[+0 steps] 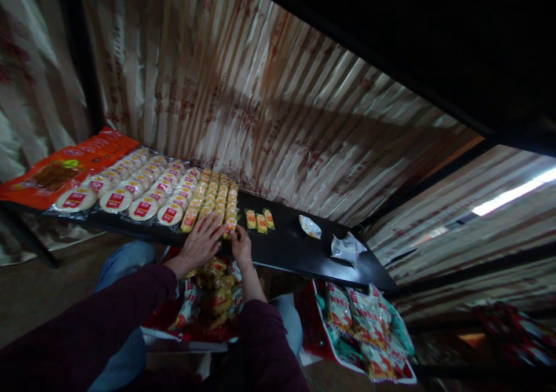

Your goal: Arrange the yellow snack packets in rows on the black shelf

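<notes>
On a black shelf, small yellow wrapped snacks [208, 192] stand in tight rows. My left hand [202, 242] lies over the front of these rows, fingers stretched out and resting on the packets. My right hand [241, 247] is beside it at the shelf's front edge, thumb and fingers pinching a yellow snack packet [230, 225] at the front of the rightmost row. To the left are rows of round white wrapped crackers [144, 208] with red labels. Three loose yellow packets [261, 223] lie to the right of the rows.
An orange snack bag [73, 163] lies at the shelf's left end. Two white packets, one oval [310, 226] and one crumpled [347, 248], are farther right on the black shelf [286, 244]. Below stand a red box [163, 325] of yellow snacks and a box [319, 317] of white-and-red bags.
</notes>
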`<state>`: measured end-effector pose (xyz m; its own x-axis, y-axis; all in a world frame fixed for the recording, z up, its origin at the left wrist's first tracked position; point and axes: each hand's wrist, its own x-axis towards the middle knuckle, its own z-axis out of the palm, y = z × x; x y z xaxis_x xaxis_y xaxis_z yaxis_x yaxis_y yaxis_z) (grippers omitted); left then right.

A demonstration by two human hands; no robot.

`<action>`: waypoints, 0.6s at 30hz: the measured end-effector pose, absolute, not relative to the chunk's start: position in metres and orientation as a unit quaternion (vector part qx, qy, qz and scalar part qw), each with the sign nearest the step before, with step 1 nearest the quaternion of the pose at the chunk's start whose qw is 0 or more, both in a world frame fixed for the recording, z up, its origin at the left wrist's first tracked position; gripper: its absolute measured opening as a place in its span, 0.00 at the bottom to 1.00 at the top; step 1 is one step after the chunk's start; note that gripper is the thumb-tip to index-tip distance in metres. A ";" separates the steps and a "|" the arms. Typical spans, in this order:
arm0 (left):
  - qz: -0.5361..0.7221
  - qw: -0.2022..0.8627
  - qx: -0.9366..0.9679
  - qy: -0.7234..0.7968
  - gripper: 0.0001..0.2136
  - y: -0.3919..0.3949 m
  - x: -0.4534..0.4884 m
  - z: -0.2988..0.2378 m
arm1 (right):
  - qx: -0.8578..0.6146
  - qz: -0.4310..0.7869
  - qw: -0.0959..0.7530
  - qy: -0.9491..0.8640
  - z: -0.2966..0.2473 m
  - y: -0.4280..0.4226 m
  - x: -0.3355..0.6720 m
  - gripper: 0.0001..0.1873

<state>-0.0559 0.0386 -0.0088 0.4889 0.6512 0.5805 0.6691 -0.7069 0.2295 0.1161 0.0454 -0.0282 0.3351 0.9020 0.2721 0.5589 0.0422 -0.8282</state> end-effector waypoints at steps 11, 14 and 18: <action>-0.326 0.020 -0.877 -0.354 0.24 0.046 -0.055 -0.013 | -0.660 0.187 0.474 -0.553 -0.032 0.045 0.112 0.18; -0.324 0.022 -0.876 -0.357 0.24 0.045 -0.055 -0.015 | -0.652 0.195 0.483 -0.550 -0.032 0.043 0.112 0.20; -0.302 0.025 -0.884 -0.357 0.25 0.046 -0.055 -0.020 | -0.664 0.208 0.500 -0.516 -0.025 0.042 0.112 0.27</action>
